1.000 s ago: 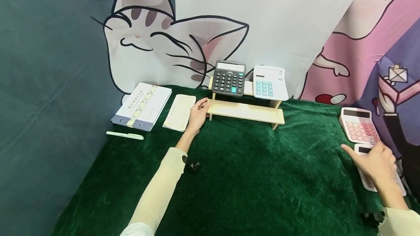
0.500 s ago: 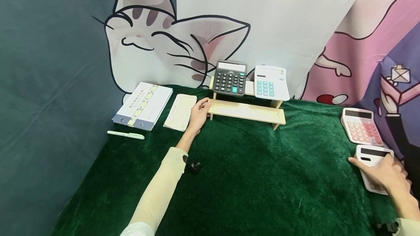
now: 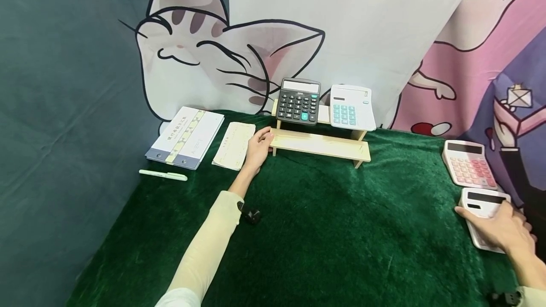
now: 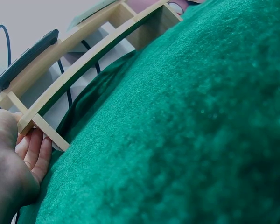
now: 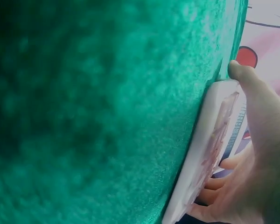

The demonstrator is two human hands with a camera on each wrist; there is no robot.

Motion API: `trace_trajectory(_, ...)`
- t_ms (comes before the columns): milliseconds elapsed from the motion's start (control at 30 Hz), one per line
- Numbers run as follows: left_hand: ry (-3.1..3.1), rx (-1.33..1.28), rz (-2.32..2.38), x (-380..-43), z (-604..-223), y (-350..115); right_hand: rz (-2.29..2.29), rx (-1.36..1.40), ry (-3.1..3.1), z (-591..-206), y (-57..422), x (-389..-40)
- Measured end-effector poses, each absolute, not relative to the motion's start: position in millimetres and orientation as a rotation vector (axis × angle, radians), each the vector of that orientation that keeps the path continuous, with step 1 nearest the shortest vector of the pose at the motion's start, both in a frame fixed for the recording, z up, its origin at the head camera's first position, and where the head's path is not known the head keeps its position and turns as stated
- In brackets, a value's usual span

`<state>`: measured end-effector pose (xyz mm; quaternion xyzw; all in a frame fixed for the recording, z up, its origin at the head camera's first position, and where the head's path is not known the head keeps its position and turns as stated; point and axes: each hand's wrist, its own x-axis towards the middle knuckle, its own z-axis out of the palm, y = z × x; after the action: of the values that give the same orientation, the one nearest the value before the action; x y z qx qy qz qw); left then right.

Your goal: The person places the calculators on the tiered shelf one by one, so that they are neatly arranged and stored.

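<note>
My left hand (image 3: pixel 258 149) holds the left end of the lower step of a two-tier wooden stand (image 3: pixel 317 144). In the left wrist view the fingers curl beneath the corner of the wood (image 4: pixel 79 74). At the far right my right hand (image 3: pixel 505 230) grips a white calculator (image 3: pixel 484 210), spanning it from above. Thumb on the left side, fingers along the right; the palm hides most of its keys. The right wrist view has the calculator's pale edge (image 5: pixel 196 149) low against the green cloth.
A black calculator (image 3: pixel 297 102) and a white one with blue keys (image 3: pixel 351 107) lean on the upper tier. A pink-keyed calculator (image 3: pixel 469 165) lies behind the right hand. At left are a notebook (image 3: pixel 185 139), a paper pad (image 3: pixel 234 146) and a pen (image 3: pixel 163 175) on green cloth (image 3: pixel 341 231).
My right hand has come down and right, from hovering over the white calculator to holding it by its sides. The left hand stays at the stand's end.
</note>
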<state>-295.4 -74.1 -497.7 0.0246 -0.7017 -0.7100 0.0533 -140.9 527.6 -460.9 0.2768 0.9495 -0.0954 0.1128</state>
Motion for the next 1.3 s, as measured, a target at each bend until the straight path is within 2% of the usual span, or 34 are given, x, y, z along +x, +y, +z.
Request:
trace_trajectory(867, -2.127, 0.066, -2.165, -293.7, -497.5, -73.6, -0.282, 0.498, 3.017, -445.0, 498.4, -145.7)
trace_trajectory(1300, -2.121, 0.062, -2.183, -294.1, -497.0, -73.6, -0.420, 0.101, 3.111, -443.6, 464.9, -156.2)
